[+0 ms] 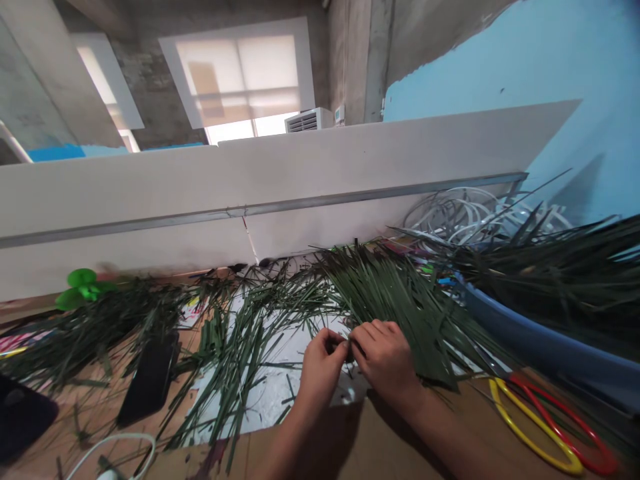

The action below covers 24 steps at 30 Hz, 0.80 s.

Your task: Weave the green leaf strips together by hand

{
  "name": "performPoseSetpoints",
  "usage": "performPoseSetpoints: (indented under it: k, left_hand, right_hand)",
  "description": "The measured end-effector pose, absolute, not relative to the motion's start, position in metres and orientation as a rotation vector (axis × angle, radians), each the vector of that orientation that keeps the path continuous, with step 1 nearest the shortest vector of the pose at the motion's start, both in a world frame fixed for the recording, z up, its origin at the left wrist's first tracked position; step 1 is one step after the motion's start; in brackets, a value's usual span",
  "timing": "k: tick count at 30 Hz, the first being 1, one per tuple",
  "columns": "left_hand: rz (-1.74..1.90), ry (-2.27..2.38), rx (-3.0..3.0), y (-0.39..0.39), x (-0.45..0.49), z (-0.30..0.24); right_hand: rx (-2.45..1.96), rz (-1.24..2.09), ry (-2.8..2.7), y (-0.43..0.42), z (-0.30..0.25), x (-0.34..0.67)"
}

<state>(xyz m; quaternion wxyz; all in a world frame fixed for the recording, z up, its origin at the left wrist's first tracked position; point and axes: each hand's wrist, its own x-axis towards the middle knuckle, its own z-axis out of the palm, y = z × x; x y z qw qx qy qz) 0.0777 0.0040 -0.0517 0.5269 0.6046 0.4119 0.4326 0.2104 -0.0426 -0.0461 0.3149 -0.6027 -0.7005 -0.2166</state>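
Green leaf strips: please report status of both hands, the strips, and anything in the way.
Left hand, right hand: close together, grip unclear. Green strips: scattered over white sheet. Scissors: right side, clear of hands.

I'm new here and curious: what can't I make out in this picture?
In the head view:
Whatever is between the left hand and right hand: hidden by the hands themselves.
The blue tub: inside covered by long leaves, right part cut off by the right edge.
The dark object: cut off by the left edge, so unidentifiable.

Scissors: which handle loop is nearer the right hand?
The yellow loop, lying toward the right hand; the red loop lies farther right, nearer the blue tub.
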Motion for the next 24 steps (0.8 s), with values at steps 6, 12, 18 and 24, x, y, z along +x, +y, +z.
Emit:
performPoseSetpoints:
  k: [6, 12, 18, 24]
  left_hand:
    - [0.977, 1.056, 1.488, 0.005, 0.079, -0.053]
    - [0.907, 1.030, 1.441, 0.007, 0.080, -0.054]
    - [0.901, 1.034, 1.436, 0.006, 0.078, -0.052]
    - [1.003, 1.088, 1.659, 0.007, 0.068, -0.047]
  right_hand:
    - [-1.657, -0.522, -1.847, -0.044, -0.042, 0.210]
    - [-1.667, -0.511, -1.842, -0.046, -0.044, 0.209]
    - [-1.655, -0.403, -1.840, -0.043, -0.042, 0.210]
    - [-1.428, 0.223, -1.809, -0.038, -0.038, 0.215]
